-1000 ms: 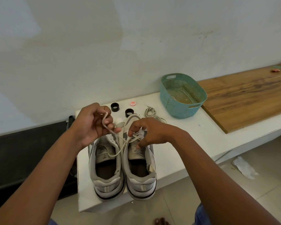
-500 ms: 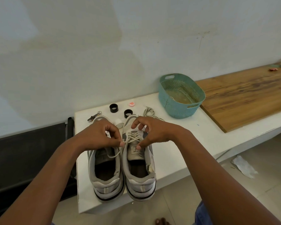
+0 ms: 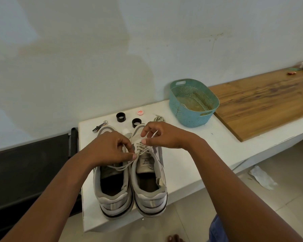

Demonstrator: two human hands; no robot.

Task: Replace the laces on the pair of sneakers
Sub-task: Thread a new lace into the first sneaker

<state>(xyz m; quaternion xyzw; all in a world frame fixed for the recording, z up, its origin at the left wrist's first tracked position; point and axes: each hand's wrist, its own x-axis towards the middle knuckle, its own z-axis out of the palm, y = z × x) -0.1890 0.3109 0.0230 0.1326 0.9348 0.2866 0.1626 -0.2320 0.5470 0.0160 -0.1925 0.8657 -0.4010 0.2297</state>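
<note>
Two grey and white sneakers stand side by side on the white counter [image 3: 185, 165], heels towards me. The right sneaker [image 3: 150, 186] carries a pale lace [image 3: 142, 149] threaded across its upper eyelets. My left hand [image 3: 108, 149] pinches a strand of that lace over the gap between the shoes, and a slack loop [image 3: 119, 167] of it hangs across the left sneaker [image 3: 112, 194]. My right hand [image 3: 163, 135] pinches the other strand above the right shoe's toe end. The left sneaker's eyelets are hidden under my left hand.
A teal perforated basket [image 3: 193, 102] sits at the back right, beside a wooden board [image 3: 262, 102]. Behind the shoes lie two black rings [image 3: 121, 117], a small round red-and-white disc [image 3: 140, 112], a metal key-like tool [image 3: 100, 127] and a coiled spare lace [image 3: 158, 118]. A dark surface [image 3: 30, 165] lies left of the counter.
My left hand has come down from its raised pull to the shoe's eyelets. My right hand has shifted slightly up and back, with its fingers now spread on the strand.
</note>
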